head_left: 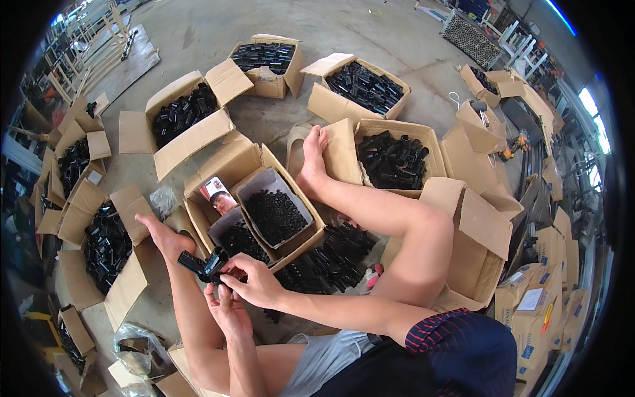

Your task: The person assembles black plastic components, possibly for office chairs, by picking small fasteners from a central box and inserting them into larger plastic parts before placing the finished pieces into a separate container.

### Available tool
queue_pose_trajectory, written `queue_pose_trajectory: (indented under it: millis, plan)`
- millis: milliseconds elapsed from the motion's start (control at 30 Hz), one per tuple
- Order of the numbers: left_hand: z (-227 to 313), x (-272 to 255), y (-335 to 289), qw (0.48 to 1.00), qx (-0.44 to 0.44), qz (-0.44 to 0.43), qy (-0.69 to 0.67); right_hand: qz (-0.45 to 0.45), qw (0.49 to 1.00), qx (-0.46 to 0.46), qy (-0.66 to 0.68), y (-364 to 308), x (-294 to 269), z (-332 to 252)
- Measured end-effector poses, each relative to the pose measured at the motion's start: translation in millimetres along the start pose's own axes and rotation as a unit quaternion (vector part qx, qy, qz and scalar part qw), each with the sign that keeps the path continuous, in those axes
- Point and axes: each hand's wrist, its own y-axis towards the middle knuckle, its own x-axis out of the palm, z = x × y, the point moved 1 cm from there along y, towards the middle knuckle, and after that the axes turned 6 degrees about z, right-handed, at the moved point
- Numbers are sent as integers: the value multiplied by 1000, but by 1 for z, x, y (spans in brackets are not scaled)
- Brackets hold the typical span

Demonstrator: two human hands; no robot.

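Note:
Both my hands meet over my left shin, holding a glossy black plastic part (pixel 206 266) with angled, tube-like arms. My left hand (pixel 228 314) grips it from below with bent fingers. My right hand (pixel 254 279) closes on its right side with thumb and fingers; the fingertips partly hide the part. Just beyond stands an open cardboard box (pixel 311 239) between my legs. Inside it are a grey bin of small black pieces (pixel 274 215), a second bin of small black pieces (pixel 239 239) and a phone (pixel 218 196) with a lit screen.
A pile of black parts (pixel 327 261) lies on the floor beside the box. Several open cartons of black parts surround me, including one by my right foot (pixel 391 159) and one at left (pixel 107 248). An orange drill (pixel 516 147) and stacked cartons (pixel 529 317) are at right.

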Motion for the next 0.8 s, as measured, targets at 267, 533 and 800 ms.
queue_pose_trajectory:
  millis: [267, 533, 800]
  plan:
    - [-5, 1, 0, 1000, -8, -15, 3, 10, 999, 25, 38, -4, -9, 0]
    - [-6, 0, -2, 1000, -6, -29, 7, 24, 992, 97, 83, -6, -5, -7]
    - [-5, -2, 0, 1000, -20, -1, 2, 27, 996, 76, 25, -5, 1, 0]
